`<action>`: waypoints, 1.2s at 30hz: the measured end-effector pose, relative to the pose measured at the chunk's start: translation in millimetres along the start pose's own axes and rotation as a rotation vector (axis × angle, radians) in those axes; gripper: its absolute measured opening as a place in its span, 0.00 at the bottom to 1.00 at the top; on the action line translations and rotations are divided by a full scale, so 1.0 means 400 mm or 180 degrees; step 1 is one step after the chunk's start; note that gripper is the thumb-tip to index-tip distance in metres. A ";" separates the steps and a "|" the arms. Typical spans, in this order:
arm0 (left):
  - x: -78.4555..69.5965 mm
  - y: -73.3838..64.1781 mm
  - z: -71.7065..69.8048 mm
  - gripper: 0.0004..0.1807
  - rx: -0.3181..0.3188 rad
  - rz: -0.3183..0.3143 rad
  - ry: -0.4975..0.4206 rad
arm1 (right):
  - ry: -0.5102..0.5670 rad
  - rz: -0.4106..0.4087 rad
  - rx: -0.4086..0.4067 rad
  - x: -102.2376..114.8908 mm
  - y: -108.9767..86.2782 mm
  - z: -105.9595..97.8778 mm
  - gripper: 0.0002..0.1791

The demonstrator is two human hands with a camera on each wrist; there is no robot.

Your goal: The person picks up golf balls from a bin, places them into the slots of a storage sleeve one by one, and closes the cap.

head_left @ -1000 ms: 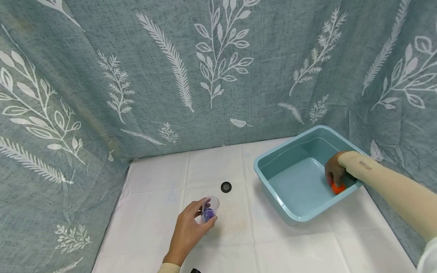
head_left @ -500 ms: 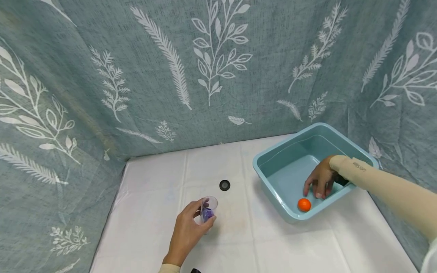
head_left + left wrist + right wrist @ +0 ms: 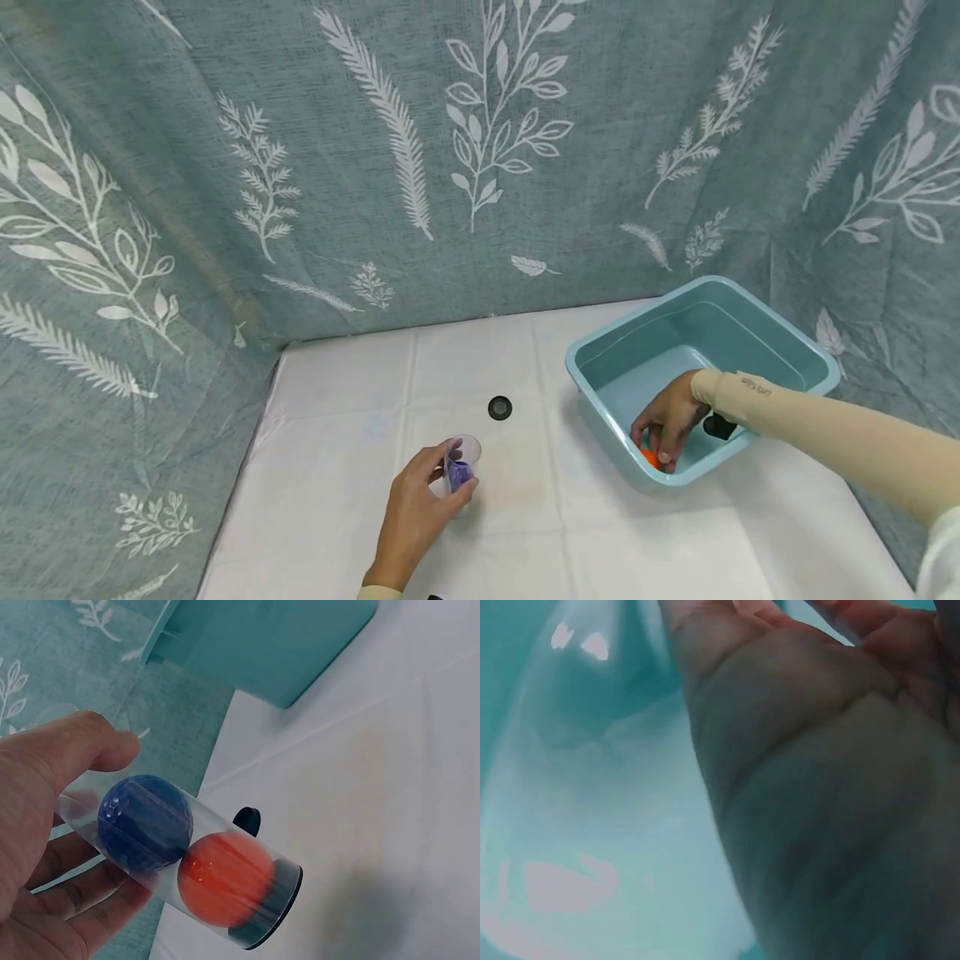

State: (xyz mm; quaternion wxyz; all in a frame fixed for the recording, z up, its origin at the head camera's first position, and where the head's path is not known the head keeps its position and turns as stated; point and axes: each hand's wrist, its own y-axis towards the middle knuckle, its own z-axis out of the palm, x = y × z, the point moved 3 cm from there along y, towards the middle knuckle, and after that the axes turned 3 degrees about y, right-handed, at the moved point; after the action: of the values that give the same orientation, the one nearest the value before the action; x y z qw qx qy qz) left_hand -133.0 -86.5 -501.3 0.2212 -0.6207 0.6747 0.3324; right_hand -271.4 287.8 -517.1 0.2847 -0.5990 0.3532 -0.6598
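Observation:
My left hand [image 3: 420, 508] grips a clear plastic tube [image 3: 465, 450] between thumb and fingers above the table. Inside the tube, in the left wrist view, a dark blue ball [image 3: 146, 823] lies above an orange ball [image 3: 227, 879], over a dark base. My right hand [image 3: 671, 417] reaches into the blue-green basin [image 3: 609, 417] on the right. Its fingers and thumb hold a second orange ball [image 3: 650, 457] low in the basin's near corner, partly covered by them. The right wrist view shows mostly palm [image 3: 810, 772]; the ball is hidden there.
A small black disc [image 3: 499, 407] lies on the white-covered table [image 3: 337, 433], between the tube and the back cloth. Teal leaf-patterned cloth [image 3: 345, 183] hangs behind and at both sides. The basin walls stand around my right hand.
The orange ball has rolled from the basin's right side to its near corner. My right hand has followed it leftward and taken hold again. My left hand keeps the tube almost still.

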 end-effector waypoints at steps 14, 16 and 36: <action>0.030 -0.016 -0.013 0.30 -0.0149 0.0005 -0.0082 | -0.0649 0.0241 -0.0178 0.028 0.053 0.035 0.15; 0.033 -0.019 -0.014 0.30 -0.0153 0.0003 -0.0071 | -0.0728 0.0244 -0.0198 0.029 0.063 0.041 0.14; 0.013 -0.004 -0.019 0.31 -0.0146 0.0155 -0.0220 | -0.0819 -0.0892 -0.1483 0.066 -0.076 -0.020 0.17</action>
State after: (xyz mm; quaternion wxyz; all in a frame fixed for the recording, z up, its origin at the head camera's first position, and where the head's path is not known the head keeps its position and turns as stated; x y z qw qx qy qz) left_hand -131.1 -95.7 -500.1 0.2220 -0.5971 0.6738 0.3744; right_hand -281.1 285.5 -477.1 0.0883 -0.7698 0.3700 -0.5126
